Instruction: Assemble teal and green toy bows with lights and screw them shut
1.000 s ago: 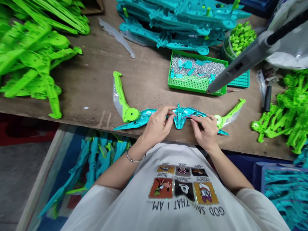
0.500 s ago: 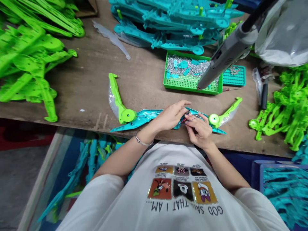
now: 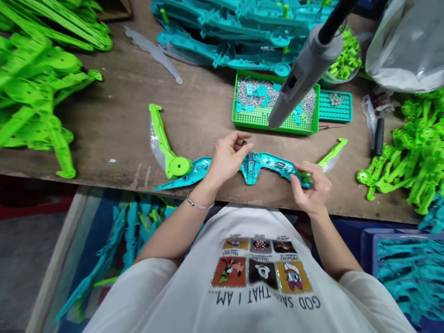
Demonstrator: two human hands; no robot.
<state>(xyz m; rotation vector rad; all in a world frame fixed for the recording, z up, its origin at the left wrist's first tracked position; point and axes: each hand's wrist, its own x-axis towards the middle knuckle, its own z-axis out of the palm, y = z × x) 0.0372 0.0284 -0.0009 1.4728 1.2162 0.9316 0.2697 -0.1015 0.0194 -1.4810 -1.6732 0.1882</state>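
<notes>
Six cartoon squares [image 3: 262, 273] show on my feed, printed on the wearer's white shirt [image 3: 253, 319]. Lettering beside them reads upside down to me: "GOD SA…", broken by a fold, then "THAT I AM…". Smaller words beside the squares are too faint for me to read surely.

The brown tabletop [image 3: 114, 106] looks worn, with pale scuffs by its near edge. Just inside that edge lies a turquoise bow-shaped frame [image 3: 277, 163] with thin wires in it. I see the right hand [image 3: 314, 185] pinching the frame's right arm between thumb and fingers. The left hand [image 3: 231, 155] curls above the middle, fingertips by a small dark piece; I cannot tell whether they grip it.

Lime-green parts [image 3: 38, 83] heap up on the tabletop's left side, turquoise parts [image 3: 222, 37] toward its far edge. Below the near edge I get grey floor [image 3: 21, 259] at left and a blue crate [image 3: 369, 259] at right.
</notes>
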